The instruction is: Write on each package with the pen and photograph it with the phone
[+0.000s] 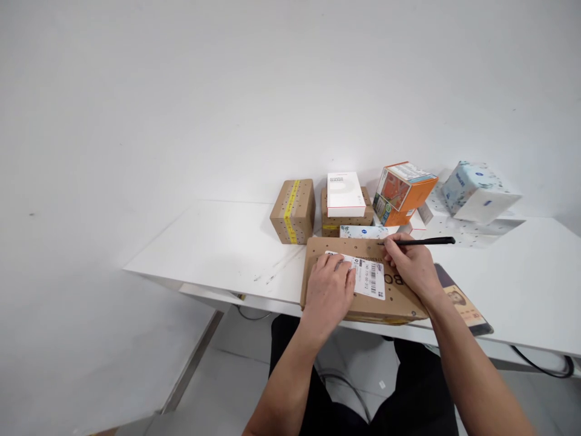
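White tabletop (pixel 218 242) bare toward its left edge. Taped box (pixel 293 211) stands behind. Flat cardboard box (pixel 318 254) overhangs the near edge; left hand (pixel 330 289) lies open, flat on its label (pixel 367 275). Right hand (pixel 411 263) grips a black pen (pixel 424 241). Boxes cluster behind; plain white wall.

A flat brown cardboard box (pixel 358 284) lies at the near edge of the white table, its dotted top face up and large dark letters partly showing. A white shipping label (pixel 365 277) with a barcode is stuck on its top. A slim black pen (pixel 422 241) lies almost level above the box's far edge, its tip pointing left, near the label.
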The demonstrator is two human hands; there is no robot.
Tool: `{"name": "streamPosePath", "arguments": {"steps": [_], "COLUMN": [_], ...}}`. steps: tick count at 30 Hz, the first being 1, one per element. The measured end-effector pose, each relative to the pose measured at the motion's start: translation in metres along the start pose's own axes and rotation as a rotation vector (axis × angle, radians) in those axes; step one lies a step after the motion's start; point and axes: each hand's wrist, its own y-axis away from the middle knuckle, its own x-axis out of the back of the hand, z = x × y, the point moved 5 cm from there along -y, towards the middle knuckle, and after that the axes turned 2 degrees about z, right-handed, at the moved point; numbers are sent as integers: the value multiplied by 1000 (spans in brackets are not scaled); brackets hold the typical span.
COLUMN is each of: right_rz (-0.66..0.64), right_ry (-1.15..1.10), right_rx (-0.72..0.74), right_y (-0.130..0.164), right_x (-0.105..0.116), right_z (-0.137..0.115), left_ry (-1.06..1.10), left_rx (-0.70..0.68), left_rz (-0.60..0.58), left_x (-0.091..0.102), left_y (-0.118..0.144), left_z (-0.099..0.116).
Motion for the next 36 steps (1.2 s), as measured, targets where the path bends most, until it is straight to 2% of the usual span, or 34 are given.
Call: {"name": "streamPosePath", "arguments": {"steps": [31,34,36], "right_rz": [-26,-4,75], "right_ry": [83,19,-105], "right_rx": [30,11,-14], "right_y": [0,1,3], "right_x": [-1,0,4], "right_z": [-1,-3,-2], "left_ry": [7,4,3], "left_rx": [5,1,-1], "left_rz": [2,11,18], "left_x": [-1,-1,-1], "left_y": [0,0,0], "left_z": [-1,0,-1]}}
